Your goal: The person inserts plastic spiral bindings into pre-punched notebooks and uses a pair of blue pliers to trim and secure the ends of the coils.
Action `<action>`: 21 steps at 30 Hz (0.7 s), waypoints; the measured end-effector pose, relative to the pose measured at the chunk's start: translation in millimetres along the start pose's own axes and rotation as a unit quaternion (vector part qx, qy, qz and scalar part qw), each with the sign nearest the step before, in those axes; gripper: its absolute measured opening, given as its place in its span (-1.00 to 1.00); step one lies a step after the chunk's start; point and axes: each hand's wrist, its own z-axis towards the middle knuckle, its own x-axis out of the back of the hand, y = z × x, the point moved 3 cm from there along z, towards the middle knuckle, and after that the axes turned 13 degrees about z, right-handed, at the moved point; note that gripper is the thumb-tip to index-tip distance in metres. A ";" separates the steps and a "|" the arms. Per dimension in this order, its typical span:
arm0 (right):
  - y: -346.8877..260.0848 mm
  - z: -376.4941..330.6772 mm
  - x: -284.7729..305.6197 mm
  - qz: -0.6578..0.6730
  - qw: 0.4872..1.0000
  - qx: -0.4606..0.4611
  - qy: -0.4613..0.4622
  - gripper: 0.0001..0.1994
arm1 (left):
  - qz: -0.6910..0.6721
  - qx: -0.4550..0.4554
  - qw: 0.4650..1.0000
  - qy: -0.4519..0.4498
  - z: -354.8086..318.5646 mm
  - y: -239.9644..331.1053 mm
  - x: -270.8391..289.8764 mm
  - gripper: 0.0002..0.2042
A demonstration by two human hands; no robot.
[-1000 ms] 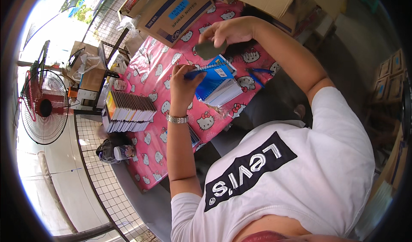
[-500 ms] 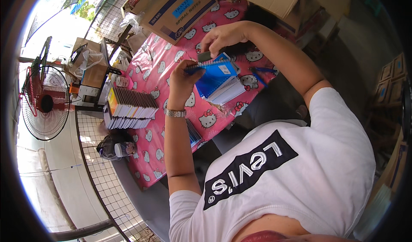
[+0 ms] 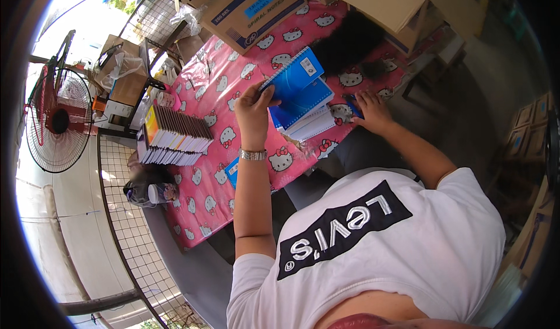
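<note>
L hand (image 3: 255,102) pinches a notebk (image 3: 296,74) by its spiral-edge corner, notebk out at approx 2 o'clock of that hand, partly over the blue stack (image 3: 300,106). R hand (image 3: 372,113), at 3 o'clock of stack, has fingers spread by a mostly hidden blue tool (image 3: 351,99); can't tell if gripped. Pink table (image 3: 204,75) under all, w/ books (image 3: 178,136) at 8 o'clock of L hand, box (image 3: 251,15) at 12.

Blue object (image 3: 350,100) partly hidden by the right-hand fingers (image 3: 365,101), kind unclear; large carton (image 3: 256,23) cut off above.
</note>
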 end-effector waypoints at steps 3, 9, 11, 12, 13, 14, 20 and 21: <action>1.5 7.8 1.6 0.105 0.991 -0.053 -0.059 -0.39 | -0.044 0.011 0.999 0.012 -2.0 -6.0 -3.1 -0.81; -108.5 43.5 118.9 0.431 0.875 0.136 0.172 -0.41 | 0.073 -0.078 0.983 0.148 -23.5 7.8 -12.5 -0.84; -153.1 46.9 149.3 0.363 0.901 0.214 0.105 -0.37 | 0.137 -0.107 0.971 0.166 -26.8 15.6 -21.3 -0.80; -161.7 49.4 151.2 0.342 0.906 0.226 0.105 -0.37 | 0.170 -0.126 0.961 0.178 -26.0 21.7 -24.1 -0.78; -168.3 51.6 152.8 0.322 0.910 0.238 0.105 -0.37 | 0.183 -0.144 0.954 0.187 -26.2 26.5 -26.0 -0.77; -173.4 52.7 152.5 0.304 0.914 0.250 0.101 -0.37 | 0.197 -0.157 0.947 0.198 -29.7 28.5 -25.7 -0.76; -183.7 54.0 148.9 0.422 0.886 0.191 0.002 -0.44 | 0.247 -0.224 0.910 0.248 -42.5 31.0 -16.2 -0.74; -185.3 55.3 149.5 0.446 0.877 0.178 -0.015 -0.46 | 0.269 -0.243 0.896 0.258 -46.7 30.9 -13.2 -0.75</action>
